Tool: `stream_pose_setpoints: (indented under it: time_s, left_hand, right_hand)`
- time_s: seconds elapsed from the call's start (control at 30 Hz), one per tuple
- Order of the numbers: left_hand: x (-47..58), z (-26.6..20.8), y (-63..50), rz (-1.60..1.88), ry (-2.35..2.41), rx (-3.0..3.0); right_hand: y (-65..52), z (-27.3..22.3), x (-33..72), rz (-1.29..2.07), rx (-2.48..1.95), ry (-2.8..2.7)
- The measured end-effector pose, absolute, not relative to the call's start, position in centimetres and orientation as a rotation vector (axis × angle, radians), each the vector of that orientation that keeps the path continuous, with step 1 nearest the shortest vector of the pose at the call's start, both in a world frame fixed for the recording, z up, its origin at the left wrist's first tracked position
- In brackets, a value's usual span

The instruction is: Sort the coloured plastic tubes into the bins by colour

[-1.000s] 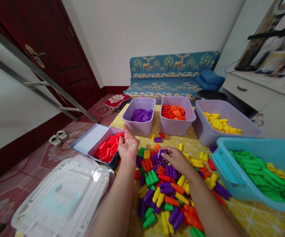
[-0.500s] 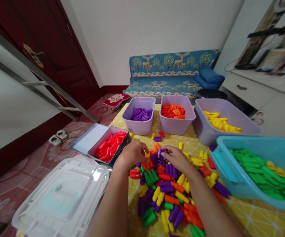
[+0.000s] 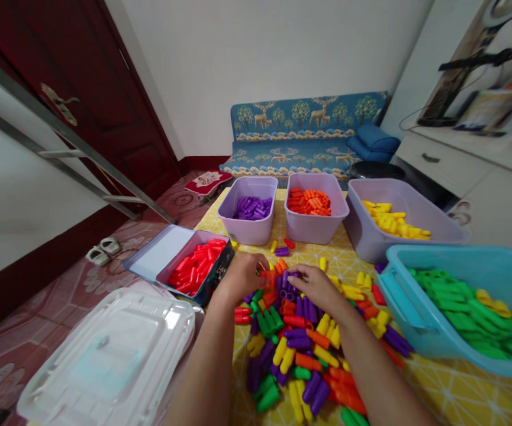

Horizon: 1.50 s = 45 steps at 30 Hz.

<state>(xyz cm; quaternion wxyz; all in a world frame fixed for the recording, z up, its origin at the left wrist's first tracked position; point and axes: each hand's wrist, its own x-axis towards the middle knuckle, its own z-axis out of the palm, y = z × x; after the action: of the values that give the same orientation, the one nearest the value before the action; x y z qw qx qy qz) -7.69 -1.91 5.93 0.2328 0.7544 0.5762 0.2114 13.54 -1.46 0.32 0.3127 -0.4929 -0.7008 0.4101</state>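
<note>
A mixed pile of purple, orange, yellow, green and red plastic tube pieces [image 3: 299, 341] lies between my forearms. At its far left, my left hand [image 3: 244, 276] has curled, pinched fingers beside a blurred orange piece [image 3: 268, 276]; exactly what they hold is hidden. My right hand [image 3: 313, 284] reaches in from the other side, its fingers closed on a purple tube piece [image 3: 286, 278] at the top of the pile. Joined green pieces [image 3: 270, 321] lie just below the hands.
Lilac bins hold purple [image 3: 253, 208], orange [image 3: 311, 202] and yellow pieces [image 3: 393, 219]. A blue bin [image 3: 442, 337] with mostly green pieces stands right. Left are an open tin [image 3: 224, 263] of red pieces and a white lid [image 3: 105, 355]. A patterned sofa [image 3: 291, 154] is behind.
The yellow piece at my left fingertips no longer shows; a blurred orange one appears there. My right hand stays at the purple pieces. The view has shifted slightly.
</note>
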Motion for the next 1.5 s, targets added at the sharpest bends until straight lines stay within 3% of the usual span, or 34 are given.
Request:
stream_pose_setpoints:
  time_s: [0.13,0.23,0.53,0.87,1.1,1.5]
  left_hand:
    - [-6.6,4.7,-0.9,1.039,1.528,1.709]
    - [-5.2,3.8,-0.5,1.129,1.245,1.391]
    - [-4.2,3.2,-0.6,0.993,1.124,1.308]
    - [-3.1,4.6,-2.1,0.964,1.123,1.814]
    - [-0.9,5.4,-4.0,0.477,0.857,2.304]
    - [-6.8,4.6,-1.9,0.438,1.111,1.961]
  right_hand:
    - [-1.9,1.3,13.5,1.075,-1.234,-1.967]
    - [-2.0,1.6,13.3,1.118,-1.212,-1.962]
    - [-1.5,1.5,13.3,1.291,-1.146,-1.452]
    - [-1.3,4.5,16.5,1.083,-1.190,-0.915]
    - [-2.0,6.3,17.8,1.162,-1.178,-1.012]
    - [-2.5,7.2,18.4,1.143,-1.276,-1.147]
